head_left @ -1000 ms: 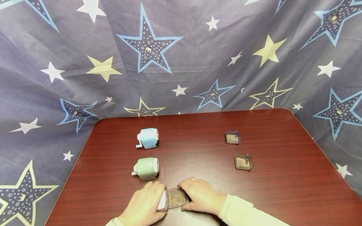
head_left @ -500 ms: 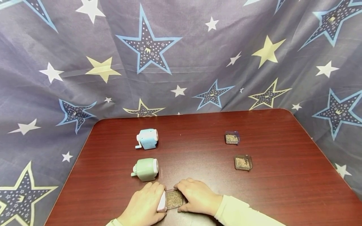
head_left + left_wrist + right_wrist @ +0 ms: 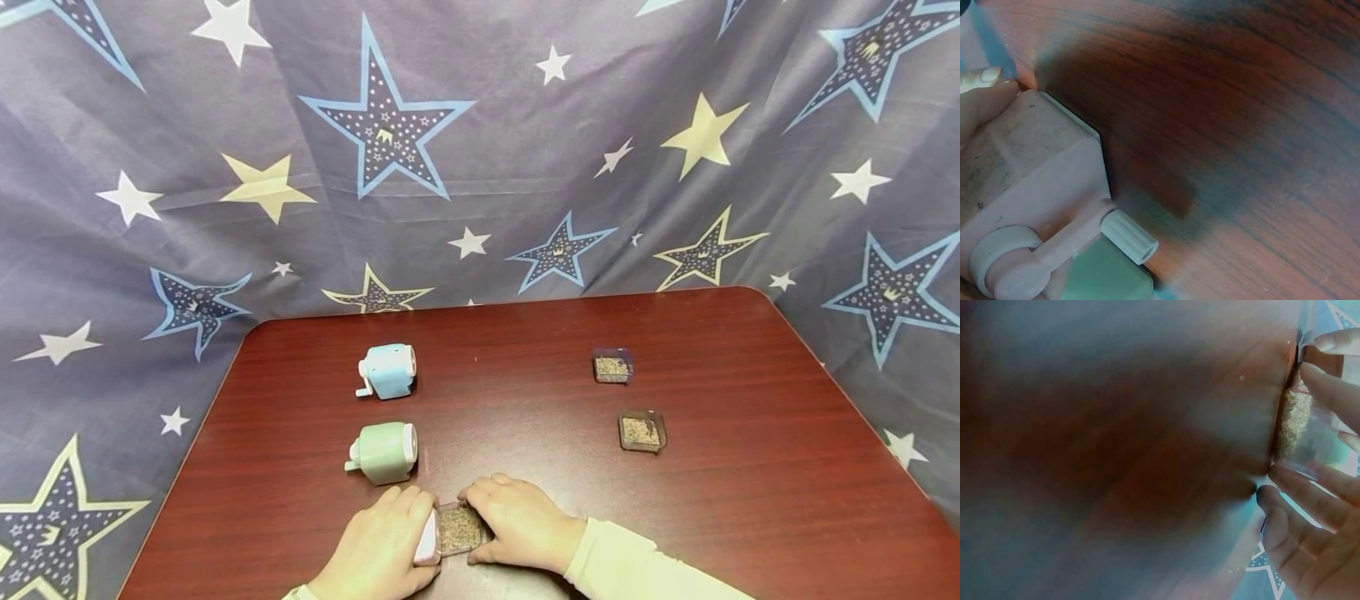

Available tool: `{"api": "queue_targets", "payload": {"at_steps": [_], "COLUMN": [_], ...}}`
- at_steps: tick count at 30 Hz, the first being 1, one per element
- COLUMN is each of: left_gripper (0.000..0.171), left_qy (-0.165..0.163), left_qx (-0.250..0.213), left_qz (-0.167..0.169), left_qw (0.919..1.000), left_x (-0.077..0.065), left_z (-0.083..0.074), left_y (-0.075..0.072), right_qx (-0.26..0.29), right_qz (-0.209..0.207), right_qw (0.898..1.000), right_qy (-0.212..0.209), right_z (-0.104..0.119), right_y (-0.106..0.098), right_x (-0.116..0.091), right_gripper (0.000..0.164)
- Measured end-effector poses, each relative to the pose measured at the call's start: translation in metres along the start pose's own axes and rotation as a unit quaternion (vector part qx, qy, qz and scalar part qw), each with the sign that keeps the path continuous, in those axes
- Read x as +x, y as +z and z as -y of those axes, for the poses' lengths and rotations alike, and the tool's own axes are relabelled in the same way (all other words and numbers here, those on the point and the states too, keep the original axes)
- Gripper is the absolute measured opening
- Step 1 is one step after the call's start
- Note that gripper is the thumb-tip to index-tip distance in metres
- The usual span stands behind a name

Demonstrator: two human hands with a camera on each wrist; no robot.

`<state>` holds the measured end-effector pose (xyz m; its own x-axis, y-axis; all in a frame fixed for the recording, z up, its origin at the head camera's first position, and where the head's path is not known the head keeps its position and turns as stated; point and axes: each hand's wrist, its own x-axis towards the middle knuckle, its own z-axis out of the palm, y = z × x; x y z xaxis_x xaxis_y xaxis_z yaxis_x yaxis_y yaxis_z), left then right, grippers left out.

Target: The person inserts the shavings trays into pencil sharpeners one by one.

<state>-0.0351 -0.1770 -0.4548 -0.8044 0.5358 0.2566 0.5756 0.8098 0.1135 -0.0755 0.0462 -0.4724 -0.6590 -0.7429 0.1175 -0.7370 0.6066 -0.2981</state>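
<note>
In the head view my left hand (image 3: 378, 542) grips a pink pencil sharpener (image 3: 429, 542) near the table's front edge. Most of the body lies under the palm; the left wrist view shows its scuffed top and its crank (image 3: 1072, 237). My right hand (image 3: 525, 525) holds a clear shavings drawer (image 3: 461, 530), thumb on the near side and fingers on the far side. The drawer sits right at the sharpener's right face, its contents visible from above. Pale shavings (image 3: 1295, 425) show through its wall in the right wrist view.
A green pencil sharpener (image 3: 385, 454) and a light blue one (image 3: 390, 371) stand behind my left hand. Two more drawers of shavings, one smoky (image 3: 641, 432) and one bluish (image 3: 612, 367), lie to the right. A star-patterned cloth (image 3: 480, 167) hangs behind the table (image 3: 712, 358).
My right hand has shifted left with the drawer, and less of the drawer shows beside the pink sharpener. My left hand keeps its grip. The head view has shifted slightly.
</note>
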Motion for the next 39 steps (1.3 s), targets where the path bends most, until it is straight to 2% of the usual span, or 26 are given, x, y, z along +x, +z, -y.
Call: {"api": "queue_targets", "payload": {"at_steps": [18,39], "left_gripper": [0.062,0.058], "left_qy": [-0.001,0.001], "left_qx": [0.003,0.004], "left_qz": [-0.001,-0.009], "left_qw": [1.0,0.9999], "left_x": [-0.0008,-0.0007], "left_z": [0.0004,0.0001], "left_y": [0.0012,0.0019], "right_qx": [-0.005,-0.008], "right_qz": [-0.009,-0.003], "right_qw": [1.0,1.0], "right_qy": [-0.001,0.006], "right_z": [0.0026,0.0029], "right_y": [-0.0002,-0.0004], "right_x": [-0.0009,0.0005], "right_gripper": [0.059,0.057]}}
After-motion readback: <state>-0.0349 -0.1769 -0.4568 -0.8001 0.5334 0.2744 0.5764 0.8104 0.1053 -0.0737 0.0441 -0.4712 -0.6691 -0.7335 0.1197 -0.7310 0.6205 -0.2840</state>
